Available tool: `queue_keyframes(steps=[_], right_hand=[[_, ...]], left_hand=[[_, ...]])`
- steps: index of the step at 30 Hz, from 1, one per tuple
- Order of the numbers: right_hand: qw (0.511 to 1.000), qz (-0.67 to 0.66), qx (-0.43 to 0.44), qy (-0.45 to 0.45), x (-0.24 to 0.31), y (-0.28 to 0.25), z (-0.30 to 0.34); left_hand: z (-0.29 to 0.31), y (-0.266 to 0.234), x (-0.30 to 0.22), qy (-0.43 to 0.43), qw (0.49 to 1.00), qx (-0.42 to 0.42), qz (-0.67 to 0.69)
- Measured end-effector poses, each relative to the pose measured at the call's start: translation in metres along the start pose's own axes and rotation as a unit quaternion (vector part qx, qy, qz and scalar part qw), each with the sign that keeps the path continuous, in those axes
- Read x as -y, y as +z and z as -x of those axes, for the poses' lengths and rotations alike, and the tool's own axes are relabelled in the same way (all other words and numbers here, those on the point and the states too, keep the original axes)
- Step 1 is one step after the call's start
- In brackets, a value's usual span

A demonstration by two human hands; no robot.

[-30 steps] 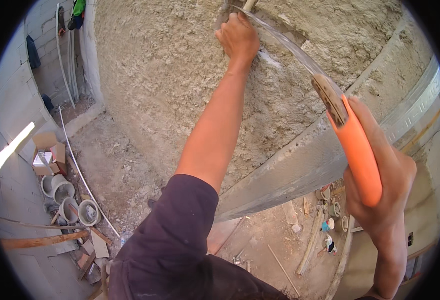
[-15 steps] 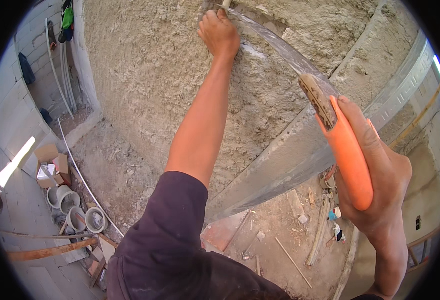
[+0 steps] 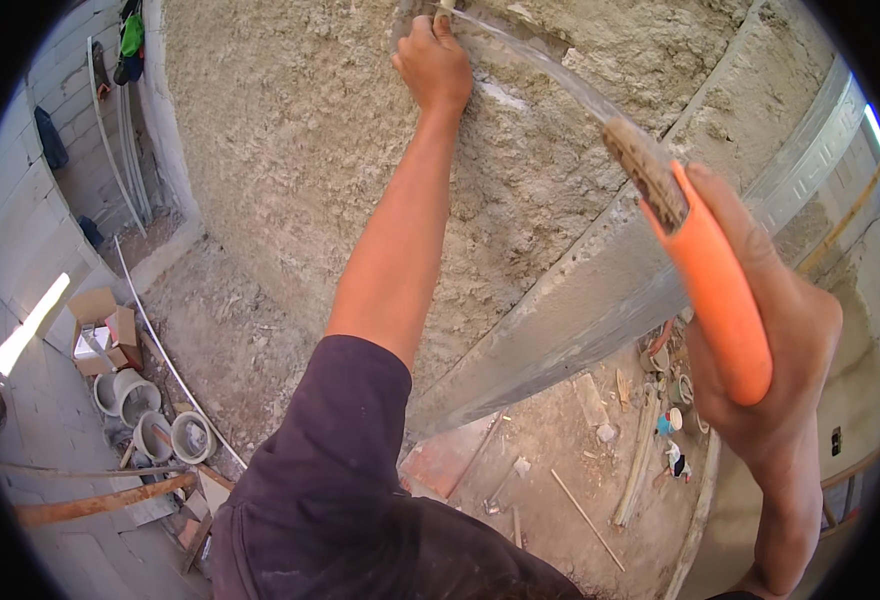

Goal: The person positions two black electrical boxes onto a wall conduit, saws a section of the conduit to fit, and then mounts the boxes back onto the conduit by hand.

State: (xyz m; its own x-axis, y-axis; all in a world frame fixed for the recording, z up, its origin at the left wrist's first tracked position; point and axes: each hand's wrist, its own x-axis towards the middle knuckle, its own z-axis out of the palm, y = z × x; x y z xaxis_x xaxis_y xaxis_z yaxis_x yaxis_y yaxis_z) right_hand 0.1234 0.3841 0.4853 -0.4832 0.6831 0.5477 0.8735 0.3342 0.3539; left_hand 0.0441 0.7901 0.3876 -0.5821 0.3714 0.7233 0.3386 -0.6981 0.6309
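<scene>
My right hand (image 3: 775, 335) grips an orange-handled handsaw (image 3: 722, 300); my left hand (image 3: 438, 66) closes on a pale stick (image 3: 445, 13) at the rough wall (image 3: 290, 150), near the blade's (image 3: 562, 76) far end. Sawing looks unfinished, I judge; cut depth not visible.

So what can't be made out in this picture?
All in the head view:
Pale stick: cut off by the top edge, partly hidden by the left hand.
Orange-handled tool: blade blurred; handle partly covered by the right hand.
Buckets: contents too small.
</scene>
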Motion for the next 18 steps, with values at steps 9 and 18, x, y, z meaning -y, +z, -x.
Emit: queue_keyframes(steps=[9, 18], right_hand=[[0.999, -0.036, -0.015, 0.017, -0.002, 0.000, 0.001], [0.999, 0.037, 0.007, -0.019, 0.001, 0.007, -0.019]], left_hand=[[0.004, -0.001, 0.004, -0.030, 0.999, 0.042, -0.003], [0.011, 0.005, -0.004, -0.014, 0.999, 0.046, 0.008]])
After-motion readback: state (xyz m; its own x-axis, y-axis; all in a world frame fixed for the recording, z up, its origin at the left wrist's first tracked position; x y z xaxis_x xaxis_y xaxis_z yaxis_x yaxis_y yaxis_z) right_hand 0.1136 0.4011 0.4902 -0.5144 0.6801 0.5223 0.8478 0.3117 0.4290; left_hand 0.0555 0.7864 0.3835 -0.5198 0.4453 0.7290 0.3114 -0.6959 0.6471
